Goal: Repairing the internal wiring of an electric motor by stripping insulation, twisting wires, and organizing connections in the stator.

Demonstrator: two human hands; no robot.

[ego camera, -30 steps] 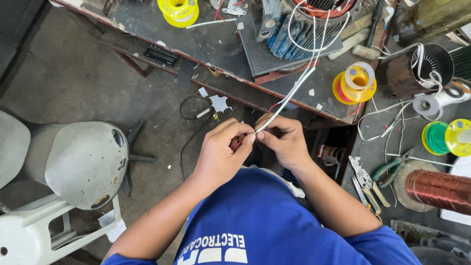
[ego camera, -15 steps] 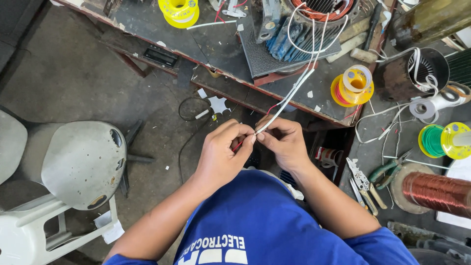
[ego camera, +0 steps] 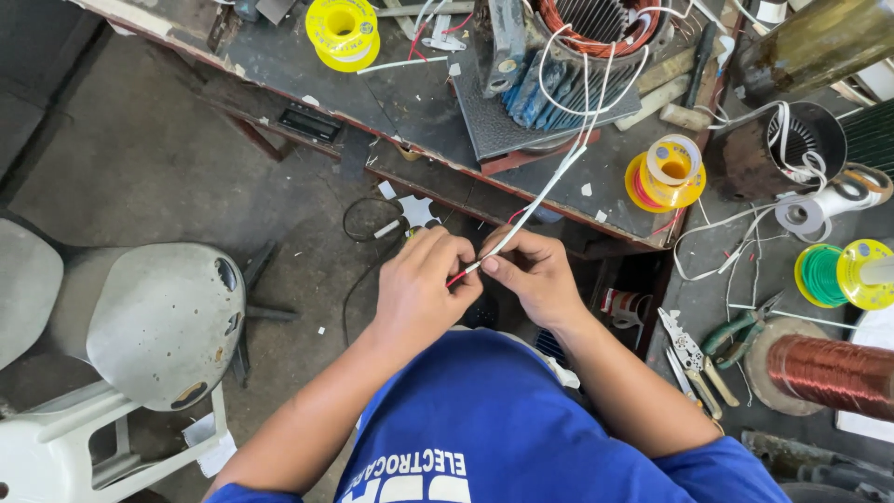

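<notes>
White sleeved lead wire (ego camera: 540,191), thin, w/ red core end (ego camera: 456,278) showing at the tip. Runs from stator windings (ego camera: 596,28) on the bench (ego camera: 419,102) down to both hands, held in the air in front of the blue shirt (ego camera: 484,419). Left hand (ego camera: 424,293) pinches the red end; right hand (ego camera: 531,275) clamps the white sleeve just beside it; fingertips nearly touching. Judged light, limp, slick insulation, kinks easily; fine strands prob. fragile. Best hold: thumb-forefinger pinch close to the tip, no hard pull toward windings.
</notes>
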